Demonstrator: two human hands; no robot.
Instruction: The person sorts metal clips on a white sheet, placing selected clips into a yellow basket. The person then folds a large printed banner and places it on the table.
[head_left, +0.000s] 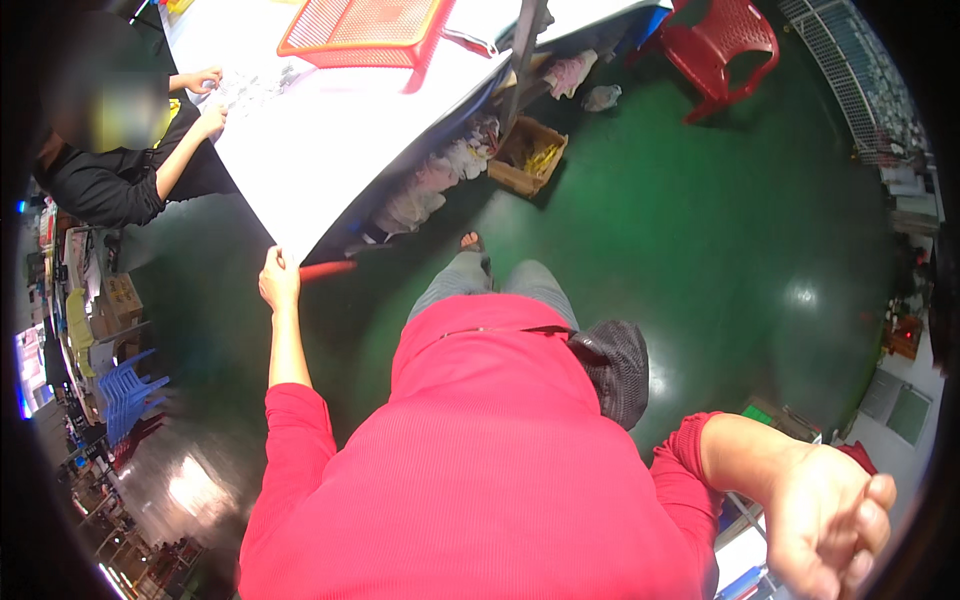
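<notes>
The near corner of a long white table [290, 170] comes to a point at my left hand [279, 277]. That hand's fingers are closed on the corner. Just beside it, below the tabletop, a red bar-like thing [328, 270] sticks out; whether my fingers touch it I cannot make out. Far off at the lower right, my right hand [830, 520] is held out to the side with the palm turned up. Its fingers are loosely curled, with the thumb apart, and nothing shows in them.
A red plastic basket [365, 35] rests on the table. At the left, a person in dark clothes [110, 185] handles small pieces there. Under the table are plastic bags [415, 205] and a cardboard box [525, 178]. A red chair [715, 55] stands beyond; blue stacked chairs [125, 395] stand left.
</notes>
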